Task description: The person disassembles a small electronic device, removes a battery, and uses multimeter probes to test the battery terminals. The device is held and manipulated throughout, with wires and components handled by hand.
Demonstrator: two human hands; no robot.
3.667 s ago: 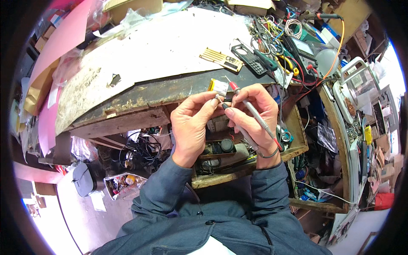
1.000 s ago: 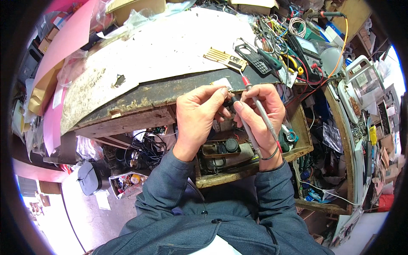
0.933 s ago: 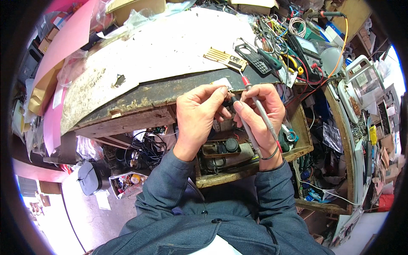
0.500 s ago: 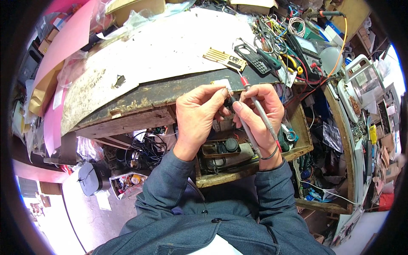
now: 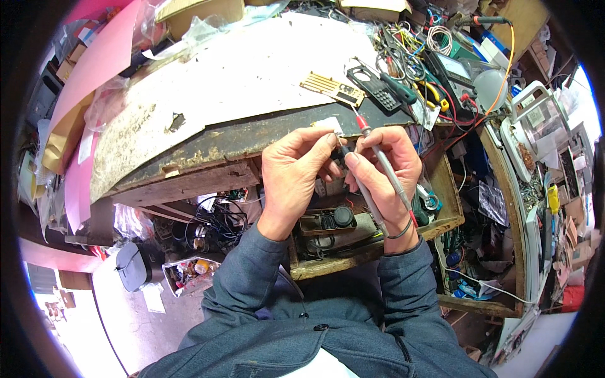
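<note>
Over the front edge of the bench, my two hands are close together. Two slim grey test probes [image 5: 389,169] lie across my right hand [image 5: 396,179], which is closed around them. One has a red collar and points up toward the bench; the tip of the other is at my left fingertips. My left hand [image 5: 290,173] is pinched, thumb against forefinger, on something too small to make out. A small white piece [image 5: 329,125] shows just beyond those fingertips. Farther off, a yellow slotted plate [image 5: 333,88] lies beside a black keypad device [image 5: 375,89].
Beneath my hands, an open wooden drawer [image 5: 328,267] holds a small tray with a round black part. Screwdrivers, pliers [image 5: 435,96] and tangled wires crowd the back right. A worn white sheet [image 5: 252,69] covers the bench. A litter box [image 5: 189,274] stands on the floor at left.
Both hands keep nearly the same place and grip. The probes and my right fingers have shifted very slightly to the left.
</note>
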